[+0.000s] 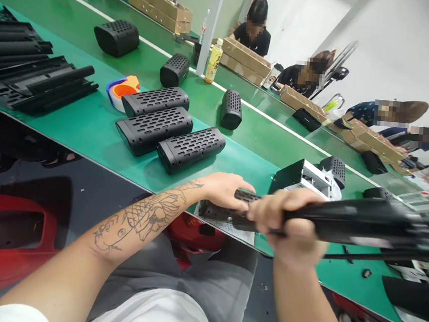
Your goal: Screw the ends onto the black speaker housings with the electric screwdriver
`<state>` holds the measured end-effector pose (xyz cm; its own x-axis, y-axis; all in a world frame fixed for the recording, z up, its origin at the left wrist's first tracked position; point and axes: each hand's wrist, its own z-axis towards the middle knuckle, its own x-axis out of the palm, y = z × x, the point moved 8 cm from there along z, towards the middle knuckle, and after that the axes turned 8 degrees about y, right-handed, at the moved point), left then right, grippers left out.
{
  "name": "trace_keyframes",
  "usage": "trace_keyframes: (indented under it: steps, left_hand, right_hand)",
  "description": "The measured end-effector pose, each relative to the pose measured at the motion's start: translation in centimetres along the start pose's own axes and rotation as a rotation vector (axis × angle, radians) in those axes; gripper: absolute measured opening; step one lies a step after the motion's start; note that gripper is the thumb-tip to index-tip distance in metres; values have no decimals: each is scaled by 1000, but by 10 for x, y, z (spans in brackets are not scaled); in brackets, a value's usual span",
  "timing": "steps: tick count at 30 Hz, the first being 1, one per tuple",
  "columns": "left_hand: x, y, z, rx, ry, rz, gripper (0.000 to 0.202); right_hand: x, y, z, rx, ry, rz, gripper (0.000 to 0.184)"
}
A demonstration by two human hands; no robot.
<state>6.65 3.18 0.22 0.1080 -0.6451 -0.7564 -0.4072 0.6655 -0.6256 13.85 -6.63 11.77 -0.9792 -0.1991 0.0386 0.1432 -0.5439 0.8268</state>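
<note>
My left hand [222, 191] lies over a black perforated casing [228, 216] at the table's near edge, fingers curled onto it and one stretched out. My right hand [294, 223] is closed round a long black object [348, 220] that reaches to the right; motion blur hides its exact kind. A thin dark rod or edge runs below it. The right fingers are close to the casing's right end; I cannot tell whether they touch it. Just behind the right hand stands a black and white box-shaped unit [303, 176], partly hidden.
Several black perforated casings [191, 149] lie on the green table [138, 172]. Long black shells [37, 83] are piled left, near an orange and white tape dispenser [123, 93]. A yellow bottle [214, 61] stands beside a post. Co-workers sit opposite, behind cardboard boxes [246, 61].
</note>
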Motion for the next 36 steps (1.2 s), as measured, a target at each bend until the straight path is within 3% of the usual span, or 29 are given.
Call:
trace_keyframes:
  steps: [3, 5, 8, 11, 14, 18, 22, 26, 29, 31, 33, 35, 36]
  left_hand:
    - [13, -12, -5, 21, 125, 163, 125]
    - [16, -17, -6, 22, 156, 271, 137]
    - [6, -15, -2, 24, 169, 256, 132]
    - [-31, -1, 16, -87, 69, 67, 131]
    - [-82, 7, 56, -149, -169, -139, 124]
    - [-138, 18, 145, -237, -460, -166, 110]
    - [-155, 43, 243, -435, -484, -142, 111]
    - [-158, 67, 301, -525, -444, -162, 110]
    - [-182, 88, 299, -498, -524, -70, 94]
    - [-210, 105, 273, -472, -676, 135, 107]
    - [-220, 128, 254, -416, -565, 275, 125]
    - [-213, 148, 240, -323, -298, 302, 133]
    - [-210, 151, 232, -277, -227, 306, 135]
  right_hand:
    - [-77, 35, 3, -75, -269, -219, 25]
    - [-140, 51, -6, -143, -554, -501, 23]
    - [-211, 36, -16, -68, -672, -648, 24]
    - [-246, 12, -28, -47, -654, -621, 35]
    - [-253, -1, -37, -33, -632, -554, 45]
    - [-248, 1, -41, -11, -615, -517, 48]
    - [-241, 9, -47, 17, -572, -486, 42]
    - [-245, 29, -69, 4, -586, -367, 29]
    - [-259, 52, -90, -12, -634, -349, 26]
    - [-267, 63, -102, -7, -661, -348, 28]
    - [-270, 68, -108, -7, -661, -344, 29]
    - [-267, 70, -109, -24, -649, -331, 29]
    - [-263, 70, -108, -37, -640, -323, 28]
